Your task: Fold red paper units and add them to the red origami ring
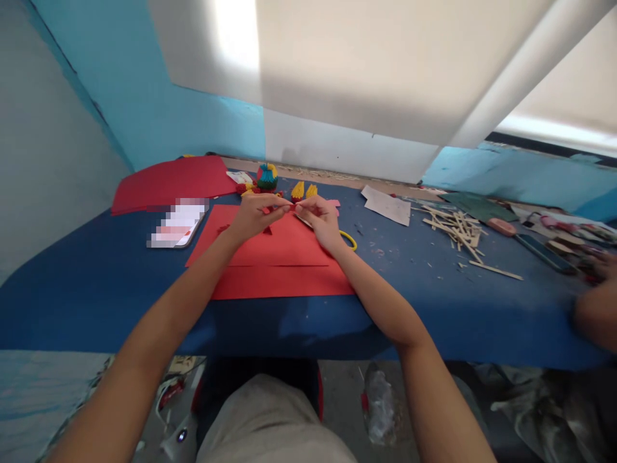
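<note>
Blue tabletop [409, 283]; left hand [258, 214], right hand [320, 220] nearly meeting over red paper [274, 249]; both pinch tiny reddish piece [292, 204].

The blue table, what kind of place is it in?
Probably a craft corner, though I can't tell whether it's in a home or workshop. You can see red sheets, a little teal-and-yellow model and a pile of thin wooden sticks.

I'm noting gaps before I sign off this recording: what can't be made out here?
Tiny piece between left hand and right hand: head view, too small, partly hidden by the fingertips; its shape is unclear.
Phone screen: head view, contents hidden by pixelation.
Yellow loop: head view, the right hand hides what it joins.
Another person's arm: head view, blurred and cut off by the right edge.
</note>
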{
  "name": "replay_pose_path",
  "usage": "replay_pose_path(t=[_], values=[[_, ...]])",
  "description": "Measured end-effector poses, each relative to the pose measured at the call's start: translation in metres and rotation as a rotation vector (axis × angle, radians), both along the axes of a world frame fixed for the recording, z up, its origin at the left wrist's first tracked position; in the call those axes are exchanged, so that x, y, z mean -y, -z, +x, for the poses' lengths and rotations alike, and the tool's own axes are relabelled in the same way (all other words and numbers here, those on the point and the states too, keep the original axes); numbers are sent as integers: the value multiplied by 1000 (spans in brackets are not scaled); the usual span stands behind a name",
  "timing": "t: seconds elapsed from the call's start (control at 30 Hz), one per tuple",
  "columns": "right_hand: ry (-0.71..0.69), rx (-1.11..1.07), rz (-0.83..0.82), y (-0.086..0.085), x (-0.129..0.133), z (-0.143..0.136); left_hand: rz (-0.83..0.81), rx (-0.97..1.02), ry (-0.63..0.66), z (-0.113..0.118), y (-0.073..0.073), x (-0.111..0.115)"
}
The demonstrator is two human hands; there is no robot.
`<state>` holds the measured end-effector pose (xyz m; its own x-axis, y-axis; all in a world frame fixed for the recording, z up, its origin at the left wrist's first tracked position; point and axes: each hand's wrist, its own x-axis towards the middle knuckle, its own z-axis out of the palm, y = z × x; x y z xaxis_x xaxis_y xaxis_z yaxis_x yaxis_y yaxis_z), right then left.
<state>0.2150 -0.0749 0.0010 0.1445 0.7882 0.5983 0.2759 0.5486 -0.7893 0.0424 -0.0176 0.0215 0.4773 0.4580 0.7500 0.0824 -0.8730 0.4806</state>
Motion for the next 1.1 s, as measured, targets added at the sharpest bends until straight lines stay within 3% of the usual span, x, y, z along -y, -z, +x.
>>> replay_pose_path(t=[0.37,0.57,0.67,0.87,1.1], values=[[106,150,84,-4,2,-2,-33,70,-43,8,6,-1],[217,549,266,2,2,4,-49,20,-67,7,8,-4],[219,592,305,4,2,2,-52,-20,-66,8,8,-5],[170,529,288,7,1,2,-99,-71,-13,5,4,-3],[86,221,164,4,1,-3,-180,-29,17,0,0,-5]])
